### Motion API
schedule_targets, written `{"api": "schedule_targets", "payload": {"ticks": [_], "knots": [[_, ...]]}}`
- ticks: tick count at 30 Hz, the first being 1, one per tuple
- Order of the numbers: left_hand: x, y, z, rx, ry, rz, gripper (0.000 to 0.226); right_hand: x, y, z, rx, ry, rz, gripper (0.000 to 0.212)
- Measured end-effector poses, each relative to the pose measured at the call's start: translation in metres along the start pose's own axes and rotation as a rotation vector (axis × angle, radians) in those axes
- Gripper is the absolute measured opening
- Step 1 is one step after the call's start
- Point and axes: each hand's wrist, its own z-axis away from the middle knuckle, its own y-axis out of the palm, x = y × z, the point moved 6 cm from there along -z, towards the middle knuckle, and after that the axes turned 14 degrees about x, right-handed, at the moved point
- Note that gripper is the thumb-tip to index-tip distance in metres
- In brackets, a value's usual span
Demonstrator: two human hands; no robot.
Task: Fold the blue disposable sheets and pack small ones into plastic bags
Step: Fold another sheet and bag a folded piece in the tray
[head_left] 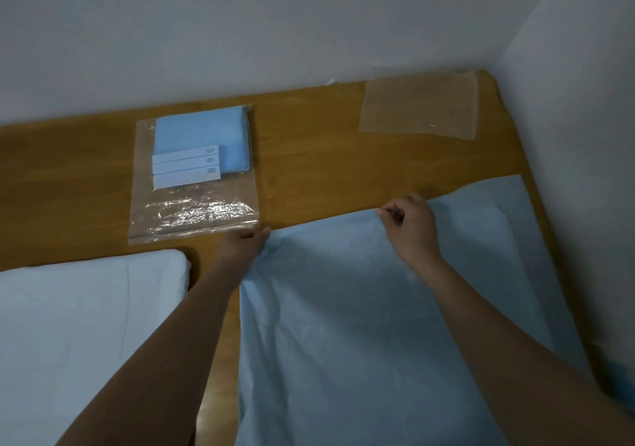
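Your left hand [248, 239] and right hand [410, 224] both pinch the far edge of the blue disposable sheet [360, 325], spread over the tabletop's [326, 156] near right. Beyond, a packed plastic bag [196, 174] lies mid-tabletop; empty bags [419, 105] sit in the far right corner.

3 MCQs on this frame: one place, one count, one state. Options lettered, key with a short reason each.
1. Where does the stack of empty plastic bags lie?
A. far right corner of the table
B. on the white pile
C. under the left arm

2. How many white strips lie in the filled bag?
A. one
B. three
C. five

3. What is the right hand doing?
A. resting flat
B. pinching the edge of the blue sheet
C. holding a bag

Key: A, beside the wall corner; B, three stacked strips; B, fingers pinch the sheet's far edge.
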Motion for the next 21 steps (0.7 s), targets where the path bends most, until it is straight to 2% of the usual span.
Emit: {"api": "schedule_targets", "payload": {"ticks": [2,6,8,9,11,16,18,21], "knots": [[-0.003,-0.004,0.005,-0.051,0.065,-0.075,0.016,0.008,-0.002,0.005,-0.030,-0.059,-0.038,0.016],[-0.014,-0.008,0.018,-0.200,0.248,-0.177,0.008,0.013,-0.006,0.011,-0.093,-0.094,-0.019,0.036],[-0.021,-0.010,0.025,-0.265,0.349,-0.262,0.009,0.012,-0.005,0.010,-0.076,-0.060,-0.016,0.020],[-0.025,-0.011,0.028,-0.295,0.399,-0.299,0.009,0.011,-0.003,0.009,-0.047,-0.028,-0.007,0.018],[-0.033,-0.011,0.033,-0.335,0.500,-0.364,0.009,0.006,0.004,0.005,0.036,0.040,0.053,0.031],[-0.047,-0.004,0.043,-0.377,0.661,-0.429,0.014,0.005,0.009,0.004,0.096,0.093,0.228,0.009],[-0.049,-0.003,0.048,-0.433,0.699,-0.464,0.016,0.009,0.008,0.006,0.046,0.078,0.299,0.009],[-0.048,0.001,0.054,-0.548,0.685,-0.564,0.018,0.016,0.003,0.014,-0.134,-0.016,0.277,0.011]]}}
